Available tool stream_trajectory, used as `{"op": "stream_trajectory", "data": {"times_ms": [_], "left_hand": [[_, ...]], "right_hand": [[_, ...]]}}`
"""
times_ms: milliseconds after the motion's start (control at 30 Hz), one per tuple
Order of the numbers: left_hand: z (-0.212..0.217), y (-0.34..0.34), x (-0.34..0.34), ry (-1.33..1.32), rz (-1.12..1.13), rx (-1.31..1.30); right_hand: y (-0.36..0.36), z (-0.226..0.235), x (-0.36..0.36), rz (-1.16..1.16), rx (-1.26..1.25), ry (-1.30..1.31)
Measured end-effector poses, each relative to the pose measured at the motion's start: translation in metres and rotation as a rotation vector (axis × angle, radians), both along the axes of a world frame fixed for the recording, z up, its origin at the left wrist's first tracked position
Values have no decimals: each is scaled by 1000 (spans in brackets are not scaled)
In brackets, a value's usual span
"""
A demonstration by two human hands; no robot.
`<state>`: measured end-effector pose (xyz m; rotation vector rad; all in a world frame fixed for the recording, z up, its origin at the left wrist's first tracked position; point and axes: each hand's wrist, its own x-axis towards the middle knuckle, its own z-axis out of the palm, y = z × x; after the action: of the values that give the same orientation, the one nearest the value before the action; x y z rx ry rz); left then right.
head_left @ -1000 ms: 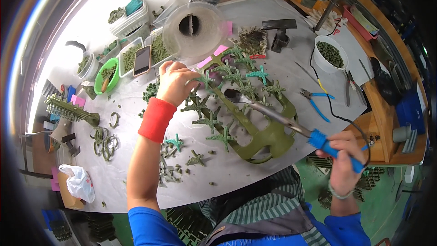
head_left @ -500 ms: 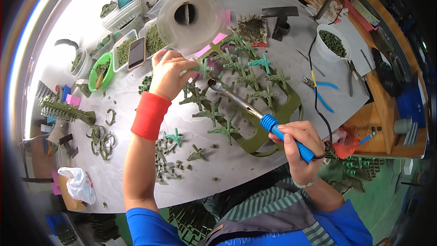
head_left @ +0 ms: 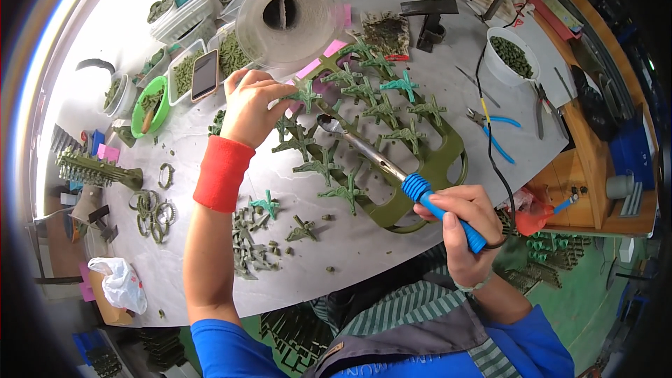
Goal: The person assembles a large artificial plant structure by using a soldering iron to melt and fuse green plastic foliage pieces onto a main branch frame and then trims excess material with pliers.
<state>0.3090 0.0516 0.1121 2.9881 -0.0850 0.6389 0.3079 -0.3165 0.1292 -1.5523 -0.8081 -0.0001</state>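
My left hand point(head_left: 253, 106), with a red wristband, pinches the edge of a small green cross-shaped piece point(head_left: 306, 96). That piece is at the left side of an olive-green branching frame point(head_left: 444, 161), which carries several similar pieces. In my right hand point(head_left: 458, 227) is the blue handle of a soldering iron point(head_left: 381, 162). A cord trails from its rear end. Its dark spoon-shaped tip is over the frame, just below and right of the pinched piece; whether it touches anything I cannot tell.
A clear round hood point(head_left: 308, 28) stands behind my left hand, near a phone point(head_left: 205, 75) and a green bowl point(head_left: 162, 115). Loose green bits point(head_left: 248, 248) lie in front of the frame. Blue-handled cutters point(head_left: 498, 141) and a white tub of pellets point(head_left: 493, 63) are at right.
The whole view has shifted slightly. My left hand and the pinched piece are a little farther up and left in the picture; the right hand keeps its hold on the soldering iron.
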Motion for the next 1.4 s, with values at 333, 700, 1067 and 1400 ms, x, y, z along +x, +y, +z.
{"op": "stream_trajectory", "data": {"times_ms": [333,700,1067,1400], "left_hand": [[1,-4,4,8,-23,6],[-1,-5,8,23,-22,35],[1,-8,11,71,-10,31],[2,-10,14,90,-8,30]], "right_hand": [[21,-20,5,-22,84,64],[31,-26,7,-30,130,60],[34,-35,9,-66,112,-30],[11,-17,3,-61,20,-26]]}}
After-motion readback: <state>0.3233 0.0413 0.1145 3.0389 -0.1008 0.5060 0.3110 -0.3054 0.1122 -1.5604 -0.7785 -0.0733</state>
